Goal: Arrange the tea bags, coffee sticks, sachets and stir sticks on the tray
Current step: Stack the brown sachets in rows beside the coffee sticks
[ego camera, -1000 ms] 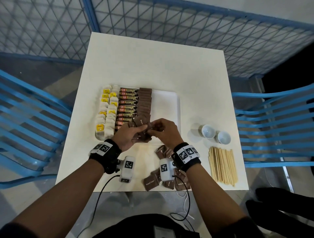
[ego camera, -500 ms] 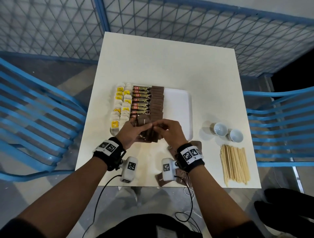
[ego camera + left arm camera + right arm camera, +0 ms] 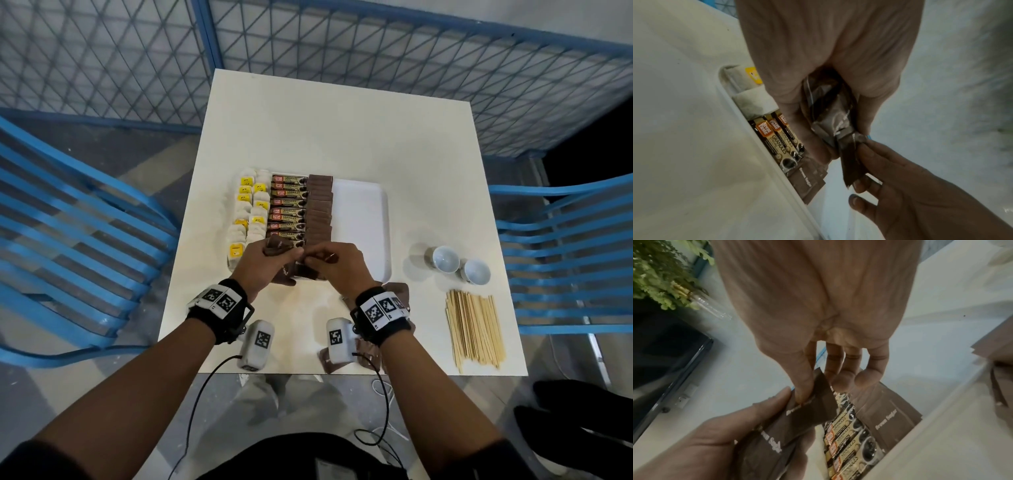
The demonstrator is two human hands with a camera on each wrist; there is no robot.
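Holding a small stack of brown sugar sachets (image 3: pixel 279 247) in the left hand (image 3: pixel 260 265), the person's right hand (image 3: pixel 337 265) pinches one off over the tray's (image 3: pixel 363 219) near edge. Tea bags (image 3: pixel 250 212), coffee sticks (image 3: pixel 287 210) and a sachet column are laid. Loose sachets (image 3: pixel 399 291) and stir sticks (image 3: pixel 474 330) wait on the table (image 3: pixel 342 137); the tray's right half is bare.

Bare forearms, dark sleeves at the elbows. Black wrist straps (image 3: pixel 219 310) bearing white square-coded tags; a white camera pod (image 3: pixel 257 344) with its own code tag below each wrist, thin black cables (image 3: pixel 191 404) trailing back to dark clothing.
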